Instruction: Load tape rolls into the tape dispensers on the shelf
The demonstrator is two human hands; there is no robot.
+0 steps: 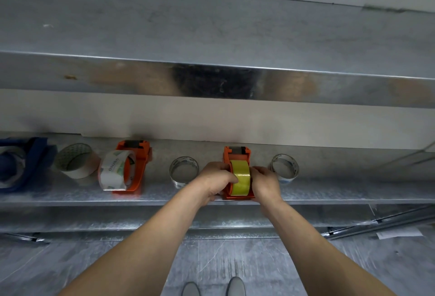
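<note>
An orange tape dispenser (pixel 235 154) stands on the metal shelf (pixel 70 195), with a yellow tape roll (pixel 240 176) sitting in it. My left hand (pixel 215 182) grips the dispenser's left side, its thumb lying against the yellow roll. My right hand (pixel 264 183) presses on the roll's right side. A second orange dispenser (pixel 137 166) to the left carries a clear printed tape roll (pixel 114 173), which leans out on its left side.
Loose rolls stand on the shelf: a whitish one (pixel 75 163), a clear one (pixel 184 172) between the dispensers, another clear one (pixel 284 168) at right. A blue dispenser (pixel 23 163) sits far left. An upper shelf edge (pixel 211 79) overhangs. My shoes (pixel 213 287) show below.
</note>
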